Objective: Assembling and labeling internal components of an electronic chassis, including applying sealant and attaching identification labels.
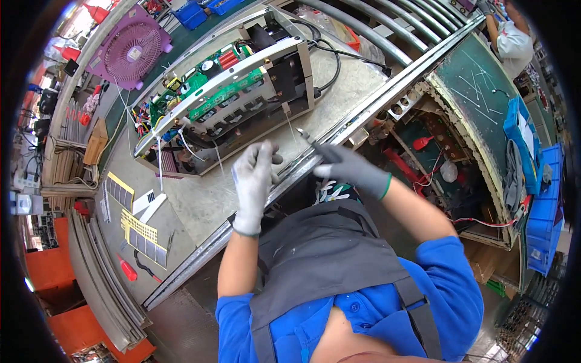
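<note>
While the right hand (357, 169) is clamped around a dark-handled tool (323, 149) with a bare metal tip, the left hand (253, 172) has its fingers curled inward; whether they grip anything cannot be told. The machine (257, 94) stands on the grey table (203, 212), just ahead of both hands. Its casing is open: pale metal rails (266, 60) run lengthwise, green circuit boards (209, 107) and red parts (228, 59) show beside them, coloured wires (142, 121) crowd its left end, and white ties (160, 163) hang from its near side.
</note>
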Demonstrator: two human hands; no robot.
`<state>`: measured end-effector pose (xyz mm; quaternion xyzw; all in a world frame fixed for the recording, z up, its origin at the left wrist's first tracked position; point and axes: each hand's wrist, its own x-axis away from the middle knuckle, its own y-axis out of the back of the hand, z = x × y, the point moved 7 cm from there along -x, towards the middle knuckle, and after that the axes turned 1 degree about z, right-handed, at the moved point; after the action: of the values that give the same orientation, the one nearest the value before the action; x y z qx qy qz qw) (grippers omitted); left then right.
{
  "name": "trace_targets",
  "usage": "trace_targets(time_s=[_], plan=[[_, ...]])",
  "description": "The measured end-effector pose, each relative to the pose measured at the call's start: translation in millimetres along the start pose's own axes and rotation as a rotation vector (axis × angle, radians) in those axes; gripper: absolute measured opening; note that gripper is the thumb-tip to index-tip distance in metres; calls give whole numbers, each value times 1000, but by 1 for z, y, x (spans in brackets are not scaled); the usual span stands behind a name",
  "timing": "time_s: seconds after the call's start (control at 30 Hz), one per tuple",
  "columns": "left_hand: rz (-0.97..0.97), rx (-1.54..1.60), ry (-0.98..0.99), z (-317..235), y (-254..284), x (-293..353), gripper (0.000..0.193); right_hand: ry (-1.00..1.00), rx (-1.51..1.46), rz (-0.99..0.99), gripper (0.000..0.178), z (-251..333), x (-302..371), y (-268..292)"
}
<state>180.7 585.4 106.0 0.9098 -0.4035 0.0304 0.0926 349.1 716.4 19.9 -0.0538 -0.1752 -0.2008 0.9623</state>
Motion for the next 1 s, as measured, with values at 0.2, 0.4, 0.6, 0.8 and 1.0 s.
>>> trace_targets(time_s=[0.2, 0.4, 0.6, 0.8, 1.0], plan=[[184, 647, 424, 80, -49, -58, 31, -132, 709, 195, 75, 93, -43, 55], [175, 681, 349, 99, -50, -70, 16, -229, 725, 259, 78, 113, -60, 57], [73, 519, 339, 97, -47, -71, 17, -307, 754, 279, 79, 112, -66, 54], [40, 477, 315, 99, -45, -71, 16, -320, 748, 246, 78, 113, -66, 58], [25, 475, 291, 98, -45, -71, 16, -336, 755, 205, 77, 119, -66, 54]])
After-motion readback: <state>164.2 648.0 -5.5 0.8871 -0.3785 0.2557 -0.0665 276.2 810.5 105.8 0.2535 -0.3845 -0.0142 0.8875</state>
